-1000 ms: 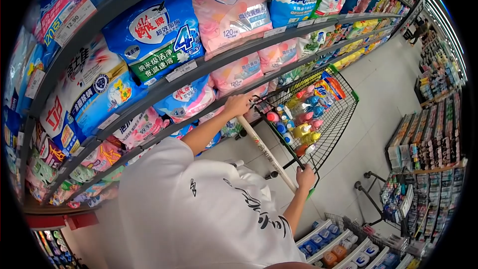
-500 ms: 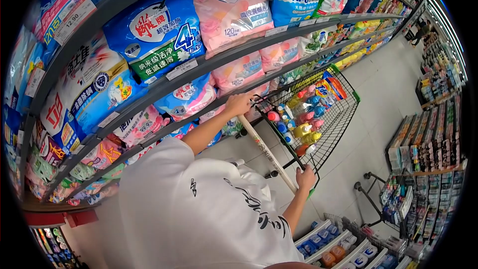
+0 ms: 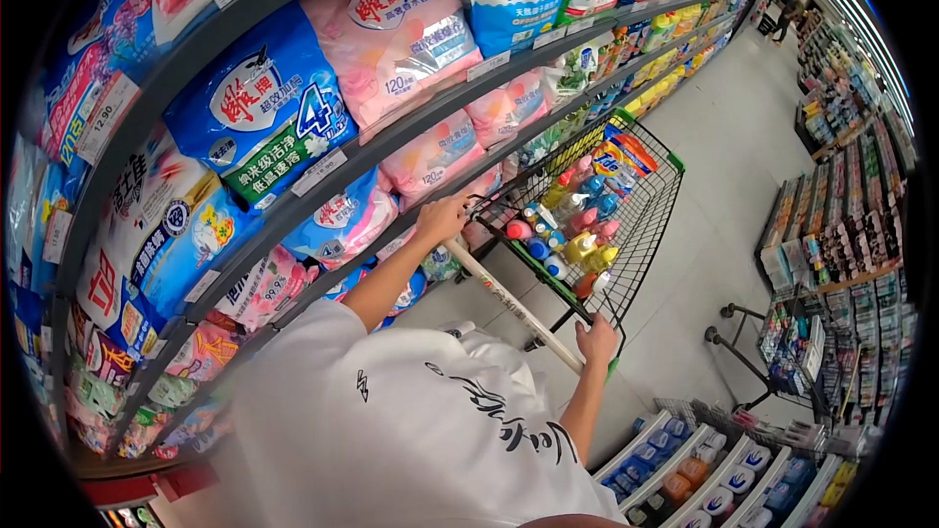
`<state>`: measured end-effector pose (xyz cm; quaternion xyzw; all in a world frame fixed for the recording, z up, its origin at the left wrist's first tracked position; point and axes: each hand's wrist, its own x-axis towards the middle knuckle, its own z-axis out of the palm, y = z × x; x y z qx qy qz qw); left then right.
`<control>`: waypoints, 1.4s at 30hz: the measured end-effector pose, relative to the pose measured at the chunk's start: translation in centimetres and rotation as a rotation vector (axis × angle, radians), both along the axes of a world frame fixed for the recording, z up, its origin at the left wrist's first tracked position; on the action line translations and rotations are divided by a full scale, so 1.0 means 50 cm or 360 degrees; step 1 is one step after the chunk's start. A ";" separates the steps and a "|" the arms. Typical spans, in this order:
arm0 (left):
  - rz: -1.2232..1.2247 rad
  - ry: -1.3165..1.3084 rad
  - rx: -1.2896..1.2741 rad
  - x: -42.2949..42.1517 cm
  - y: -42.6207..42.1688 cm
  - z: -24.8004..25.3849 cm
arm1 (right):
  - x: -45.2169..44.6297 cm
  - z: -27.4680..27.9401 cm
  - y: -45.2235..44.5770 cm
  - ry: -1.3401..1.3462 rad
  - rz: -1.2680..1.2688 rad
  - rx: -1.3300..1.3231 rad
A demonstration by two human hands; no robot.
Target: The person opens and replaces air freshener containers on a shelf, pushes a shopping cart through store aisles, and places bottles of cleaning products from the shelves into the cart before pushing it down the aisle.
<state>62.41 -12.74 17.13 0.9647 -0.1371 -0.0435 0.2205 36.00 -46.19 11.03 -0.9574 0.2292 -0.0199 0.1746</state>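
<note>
My left hand (image 3: pixel 443 220) is closed round the near-shelf end of the pale bar of the shopping cart handle (image 3: pixel 511 303). At the bar's other end my right hand (image 3: pixel 598 340) is wrapped over the grip, its thumb raised. Ahead of both hands stretches the black wire shopping cart (image 3: pixel 650 225) with green corners. Inside lie several bottles, among them yellow bottles (image 3: pixel 599 256) and a pink-capped bottle (image 3: pixel 518 230). An orange and blue Tide bag (image 3: pixel 623 161) rests toward the cart's far end. My palms and most fingertips are hidden.
Along the left runs a shelf with detergent bags, including a blue bag (image 3: pixel 256 108) and a pink bag (image 3: pixel 396 34). Bottom right is a rack of bottles (image 3: pixel 719 489). A second cart (image 3: pixel 787 352) stands at right. Far down the aisle is a person (image 3: pixel 785 18).
The cart and both hands have moved forward along the aisle, so the shelf bags sit further left in view. Both hands keep their hold on the handle.
</note>
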 end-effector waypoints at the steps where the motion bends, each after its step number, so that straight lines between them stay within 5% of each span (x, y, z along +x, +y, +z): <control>1: 0.0012 0.0004 0.0008 0.001 -0.001 0.000 | 0.001 0.003 0.001 0.0011 -0.0005 0.0002; 42: 0.0019 -0.0054 -0.0014 0.001 -0.016 0.021 | 0.016 -0.010 -0.001 0.0111 -0.0082 -0.0051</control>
